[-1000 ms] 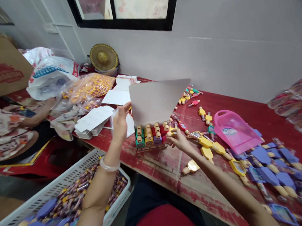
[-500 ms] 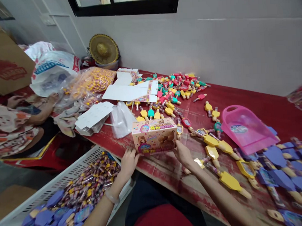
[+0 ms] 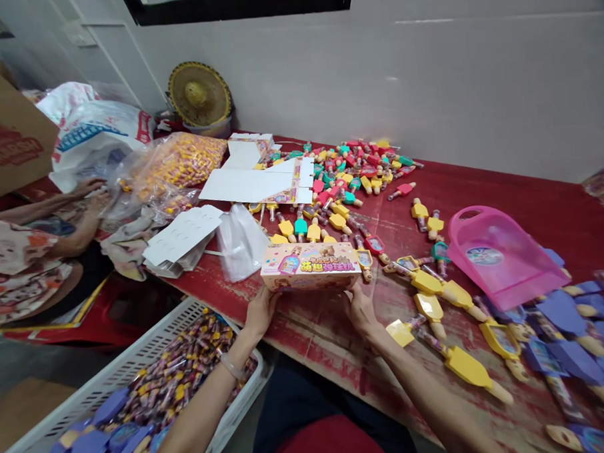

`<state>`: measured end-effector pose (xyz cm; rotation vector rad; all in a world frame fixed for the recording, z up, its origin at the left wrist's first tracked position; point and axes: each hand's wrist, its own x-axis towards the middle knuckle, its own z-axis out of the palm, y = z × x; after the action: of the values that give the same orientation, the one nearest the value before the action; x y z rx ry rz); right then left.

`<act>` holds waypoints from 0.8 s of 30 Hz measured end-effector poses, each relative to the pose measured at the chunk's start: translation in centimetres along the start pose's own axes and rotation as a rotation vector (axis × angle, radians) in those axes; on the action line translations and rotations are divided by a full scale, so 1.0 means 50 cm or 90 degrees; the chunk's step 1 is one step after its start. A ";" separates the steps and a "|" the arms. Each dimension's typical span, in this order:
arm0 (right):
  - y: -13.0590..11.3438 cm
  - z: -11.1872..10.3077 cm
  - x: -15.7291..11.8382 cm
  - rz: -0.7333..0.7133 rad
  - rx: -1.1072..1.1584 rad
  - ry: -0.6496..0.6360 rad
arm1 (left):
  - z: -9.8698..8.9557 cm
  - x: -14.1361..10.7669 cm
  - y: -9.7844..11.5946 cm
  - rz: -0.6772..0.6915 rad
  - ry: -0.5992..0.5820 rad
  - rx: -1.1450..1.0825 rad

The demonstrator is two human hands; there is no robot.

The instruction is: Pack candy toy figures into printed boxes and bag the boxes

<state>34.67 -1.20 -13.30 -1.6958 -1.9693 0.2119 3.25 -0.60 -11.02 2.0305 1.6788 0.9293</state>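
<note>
A printed cardboard box [image 3: 310, 267] with a pink cartoon-bear design and a yellow-lettered title is held just above the red table [image 3: 327, 339]. My left hand [image 3: 262, 313] grips its lower left side, and my right hand [image 3: 360, 309] grips its lower right side. Its contents are hidden. Behind the box lie many candy-filled toy tubes with yellow, red and teal tops [image 3: 335, 191]. Flat white box blanks [image 3: 247, 185] rest beyond them, and a clear plastic bag [image 3: 240, 242] lies to the left of the box.
A white crate [image 3: 152, 356] of candy tubes and purple pieces sits below left. A pink plastic scoop [image 3: 498, 258] and purple-topped toys [image 3: 567, 328] lie right. A stack of white cards [image 3: 182, 235] and a bulging bag of yellow pieces [image 3: 179, 165] lie left, near a co-worker's hands [image 3: 87, 188].
The box has tilted back, so its top with the title now faces me more. Both my hands stay on it, and the view has shifted slightly. The co-worker's hands have moved slightly.
</note>
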 end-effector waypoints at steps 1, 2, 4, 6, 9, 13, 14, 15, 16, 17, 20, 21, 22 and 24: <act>0.002 0.006 0.002 0.005 0.012 0.004 | 0.000 0.004 0.000 -0.011 0.000 0.002; 0.003 0.012 0.006 0.008 0.023 0.008 | 0.000 0.009 0.000 -0.022 0.003 0.003; 0.005 0.023 0.013 0.016 0.050 0.018 | 0.001 0.017 -0.001 -0.036 0.014 0.004; 0.006 0.033 0.018 0.025 0.077 0.020 | 0.004 0.024 -0.002 -0.030 0.030 -0.003; 0.005 0.044 0.020 0.038 0.141 0.039 | 0.009 0.028 -0.007 -0.009 0.052 -0.023; -0.001 0.039 0.026 0.103 0.234 0.072 | 0.015 0.025 -0.017 0.009 0.072 -0.050; -0.002 0.033 0.030 0.119 0.240 0.068 | 0.016 0.025 -0.019 0.013 0.074 -0.056; -0.003 0.025 0.034 0.125 0.241 0.060 | 0.017 0.025 -0.021 0.015 0.075 -0.060; -0.004 0.017 0.039 0.119 0.238 0.047 | 0.018 0.025 -0.023 0.015 0.074 -0.062; -0.005 0.008 0.044 0.104 0.232 0.032 | 0.017 0.025 -0.025 0.013 0.071 -0.062; -0.005 -0.015 0.056 0.061 0.217 -0.011 | 0.013 0.029 -0.027 0.000 0.056 -0.066; -0.004 -0.020 0.059 0.055 0.220 -0.025 | 0.010 0.031 -0.027 -0.004 0.050 -0.072; -0.003 -0.025 0.061 0.049 0.227 -0.038 | 0.007 0.033 -0.028 -0.006 0.042 -0.081; 0.000 -0.031 0.066 0.027 0.252 -0.058 | 0.001 0.039 -0.030 0.002 0.023 -0.102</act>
<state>35.18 1.62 -11.06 -1.4890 -1.8080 0.6583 2.34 1.62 -11.48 1.9226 1.5655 1.0714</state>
